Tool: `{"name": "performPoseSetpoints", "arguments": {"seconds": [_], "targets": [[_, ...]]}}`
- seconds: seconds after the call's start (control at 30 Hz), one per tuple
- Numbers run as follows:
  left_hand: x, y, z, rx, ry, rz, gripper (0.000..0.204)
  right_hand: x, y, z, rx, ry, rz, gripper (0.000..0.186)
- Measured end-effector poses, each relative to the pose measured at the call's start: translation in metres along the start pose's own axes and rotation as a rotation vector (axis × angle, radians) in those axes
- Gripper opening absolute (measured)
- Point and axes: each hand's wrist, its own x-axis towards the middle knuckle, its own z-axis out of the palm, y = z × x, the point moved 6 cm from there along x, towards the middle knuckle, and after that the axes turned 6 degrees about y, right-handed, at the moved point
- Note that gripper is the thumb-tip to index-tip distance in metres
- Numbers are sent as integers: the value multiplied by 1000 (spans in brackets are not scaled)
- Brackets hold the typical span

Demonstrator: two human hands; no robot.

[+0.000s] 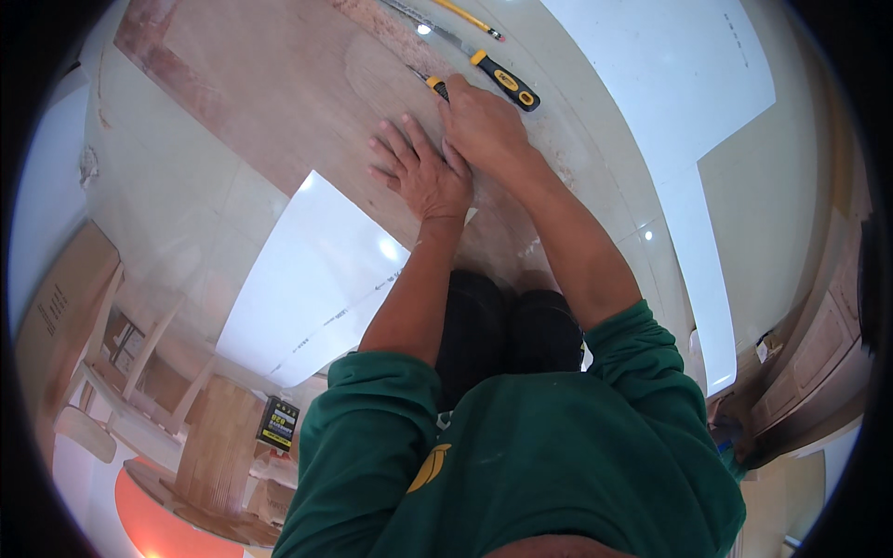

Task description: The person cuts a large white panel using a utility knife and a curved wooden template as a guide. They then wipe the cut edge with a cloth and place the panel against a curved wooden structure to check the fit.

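Note:
My left hand (423, 177) lies flat on a reddish-brown wooden board (288, 84), its fingers spread. Beside it, my right hand (484, 121) is closed around a hand tool with a yellow-and-black handle (436, 86). A thin dark metal tip juts out of that tool toward the board; my fingers hide most of the handle, so its exact kind is unclear. To the right of my right hand lies another tool with a black-and-yellow handle (507, 82) and a long, narrow metal blade. A yellow pencil (470, 19) with a pink eraser rests farther away.
Shiny white sheets lie on the left (288, 270) and right (670, 84) over pale floor tiles (177, 177). Pale dust runs along the board's far edge. At lower left are a wooden chair (153, 363), a cardboard box (70, 298) and a small black-and-yellow box (278, 423).

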Motion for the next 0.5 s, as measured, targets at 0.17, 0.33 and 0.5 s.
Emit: {"name": "performPoseSetpoints", "arguments": {"seconds": [0.17, 0.33, 0.5], "targets": [[-1, -1, 0, -2, 0, 10, 72, 2, -3, 1, 6, -31, 22, 27], [-1, -4, 5, 58, -1, 18, 82, 4, -8, 3, -46, -31, -30, 26], [1, -2, 2, 44, 14, 24, 79, 3, -9, -6, -38, -113, 17, 20]]}}
